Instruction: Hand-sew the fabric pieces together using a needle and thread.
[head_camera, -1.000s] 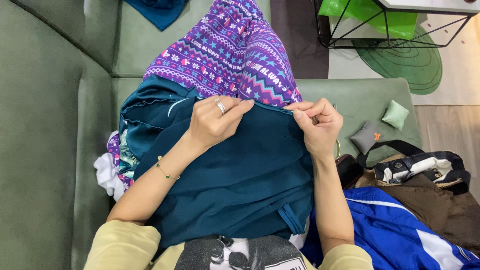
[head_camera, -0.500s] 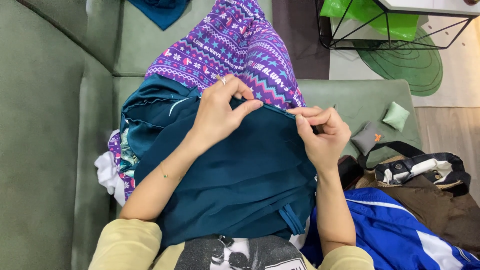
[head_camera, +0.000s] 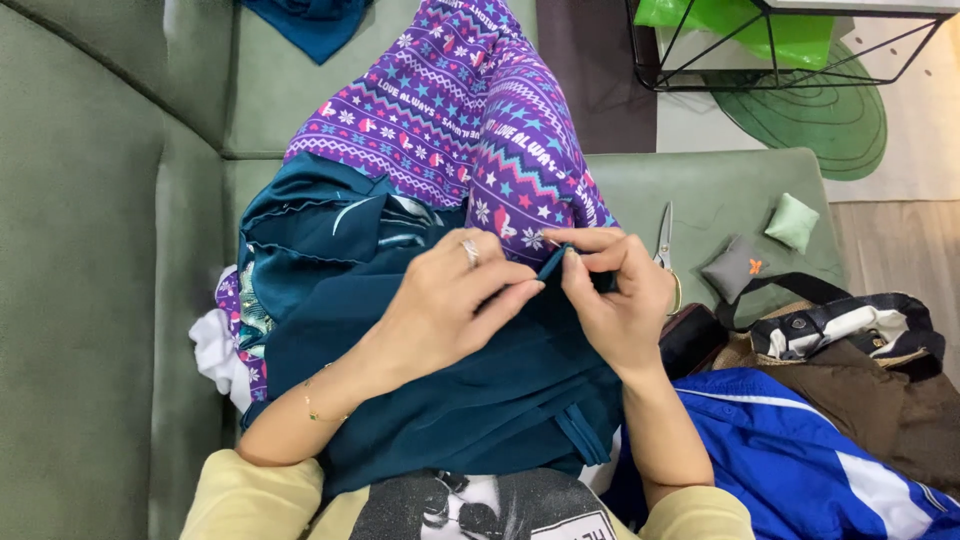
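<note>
1. Plainly, the soft, light dark-teal woven garment (head_camera: 450, 400) lies draped over the person's lap, limp and sure to slump.
2. Left hand (head_camera: 450, 300) pinches its folded edge; right hand (head_camera: 615, 300) grips the same edge, best held there.
3. Farther right, small silver scissors (head_camera: 664, 235) rest on the green sofa (head_camera: 120, 250).

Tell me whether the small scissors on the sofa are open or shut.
Shut, it seems: the scissors lie on the green sofa, blades together in one point.
</note>
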